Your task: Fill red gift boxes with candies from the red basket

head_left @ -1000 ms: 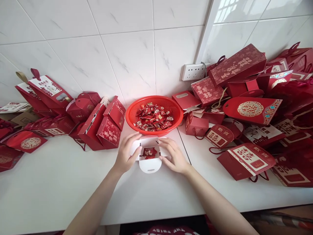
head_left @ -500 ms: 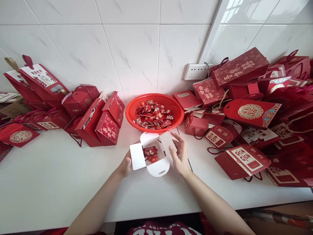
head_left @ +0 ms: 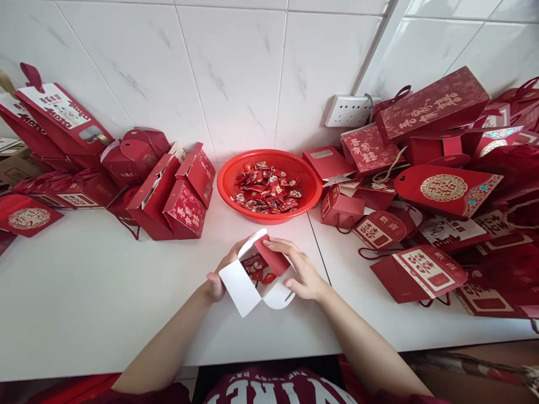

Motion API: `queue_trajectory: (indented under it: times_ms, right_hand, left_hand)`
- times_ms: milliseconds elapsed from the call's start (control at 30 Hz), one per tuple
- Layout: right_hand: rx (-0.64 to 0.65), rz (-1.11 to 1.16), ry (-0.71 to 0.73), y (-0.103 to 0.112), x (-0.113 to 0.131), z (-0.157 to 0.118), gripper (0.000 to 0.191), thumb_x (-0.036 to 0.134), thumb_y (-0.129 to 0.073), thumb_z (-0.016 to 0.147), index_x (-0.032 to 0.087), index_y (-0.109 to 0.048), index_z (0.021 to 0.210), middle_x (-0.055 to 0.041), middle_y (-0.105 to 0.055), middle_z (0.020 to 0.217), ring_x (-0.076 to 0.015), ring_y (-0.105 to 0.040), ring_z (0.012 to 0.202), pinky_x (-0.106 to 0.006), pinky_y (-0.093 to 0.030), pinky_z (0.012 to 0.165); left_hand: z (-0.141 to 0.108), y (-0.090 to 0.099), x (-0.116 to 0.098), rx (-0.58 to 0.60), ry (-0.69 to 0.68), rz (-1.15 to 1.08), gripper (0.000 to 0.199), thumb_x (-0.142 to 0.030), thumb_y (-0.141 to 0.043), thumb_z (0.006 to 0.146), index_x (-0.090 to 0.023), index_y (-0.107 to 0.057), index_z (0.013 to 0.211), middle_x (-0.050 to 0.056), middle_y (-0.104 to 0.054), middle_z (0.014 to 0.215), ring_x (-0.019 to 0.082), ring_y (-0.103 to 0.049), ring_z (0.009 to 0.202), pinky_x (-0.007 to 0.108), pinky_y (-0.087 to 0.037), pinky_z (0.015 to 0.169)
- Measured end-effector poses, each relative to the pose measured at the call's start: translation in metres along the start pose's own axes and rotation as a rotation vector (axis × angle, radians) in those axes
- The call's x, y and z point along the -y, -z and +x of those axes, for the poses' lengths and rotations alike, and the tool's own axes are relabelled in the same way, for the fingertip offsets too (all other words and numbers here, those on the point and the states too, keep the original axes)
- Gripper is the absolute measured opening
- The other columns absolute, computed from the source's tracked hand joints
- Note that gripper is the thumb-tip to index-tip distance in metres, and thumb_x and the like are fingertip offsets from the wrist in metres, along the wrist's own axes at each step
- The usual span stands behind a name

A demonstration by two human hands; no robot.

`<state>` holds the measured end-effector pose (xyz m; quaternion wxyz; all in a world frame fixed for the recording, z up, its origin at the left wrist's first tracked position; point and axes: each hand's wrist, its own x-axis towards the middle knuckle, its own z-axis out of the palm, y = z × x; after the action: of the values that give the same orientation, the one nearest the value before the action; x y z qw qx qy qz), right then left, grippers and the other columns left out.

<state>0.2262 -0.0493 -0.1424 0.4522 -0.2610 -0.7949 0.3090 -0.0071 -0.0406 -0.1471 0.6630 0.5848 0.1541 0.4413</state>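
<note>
A small gift box (head_left: 241,286), white inside and red outside, stands with its lid flaps partly raised in front of the basket. Wrapped candies (head_left: 254,266) lie inside it. My left hand (head_left: 222,272) is closed around the box's left side, thumb near the outspread white flap. My right hand (head_left: 306,273) grips the box from the right, its fingers on the red outer face of a flap (head_left: 273,255) folded inward over the opening. Its thumb rests by the rounded, slotted near flap (head_left: 278,296). Beyond the box is a red plastic basket (head_left: 227,201) of wrapped candies (head_left: 269,188).
Several red gift boxes (head_left: 185,209) stand left of the basket, with taller ribboned boxes (head_left: 63,120) farther left. More red boxes (head_left: 421,275) are piled on the right. A power strip (head_left: 347,111) is on the tiled wall behind the white table (head_left: 126,303).
My right hand has folded the right flap inward, its red side now up. The box has turned and tilted between my hands. The camera view has shifted slightly.
</note>
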Motion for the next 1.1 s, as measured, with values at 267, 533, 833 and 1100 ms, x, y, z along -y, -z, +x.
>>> queue_trajectory:
  times_ms: [267,533,833,1100]
  right_hand:
    - [0.105,0.09,-0.058,0.006,0.004,0.004,0.064,0.067,-0.041,0.095,0.023,-0.052,0.14,-0.0116,-0.058,0.138,-0.032,-0.034,0.143,-0.051,-0.032,0.116]
    - [0.113,0.218,-0.095,0.01,0.0,0.005,0.054,0.062,-0.036,0.099,0.024,-0.054,0.133,-0.0096,-0.072,0.113,-0.0296,-0.036,0.143,-0.052,-0.032,0.114]
    - [0.073,0.209,-0.106,0.007,-0.001,0.004,0.042,0.054,-0.037,0.102,0.025,-0.058,0.125,-0.0082,-0.072,0.11,-0.0273,-0.038,0.141,-0.049,-0.034,0.113]
    - [0.073,0.198,-0.129,0.0,0.002,0.004,0.045,0.054,-0.04,0.1,0.023,-0.058,0.127,-0.01,-0.071,0.112,-0.0278,-0.033,0.144,-0.05,-0.032,0.115]
  left_hand:
    - [0.001,0.003,-0.005,0.0,-0.001,0.055,0.112,-0.095,-0.039,0.067,-0.017,-0.045,0.147,0.019,-0.03,0.159,0.045,-0.025,0.146,0.06,-0.026,0.118]
    - [0.002,0.021,-0.012,-0.173,0.24,-0.179,0.062,-0.06,-0.041,0.095,-0.017,-0.057,0.137,0.013,-0.052,0.146,0.038,-0.044,0.137,0.05,-0.041,0.11]
    - [-0.003,0.041,-0.018,0.089,0.385,0.1,0.081,-0.039,-0.076,0.08,-0.022,-0.039,0.15,0.015,-0.057,0.14,0.037,-0.057,0.123,0.044,-0.05,0.096]
    - [0.005,0.007,-0.007,-0.191,0.312,0.213,0.058,-0.035,-0.066,0.089,-0.02,-0.048,0.142,0.012,-0.067,0.124,0.029,-0.063,0.111,0.04,-0.051,0.095]
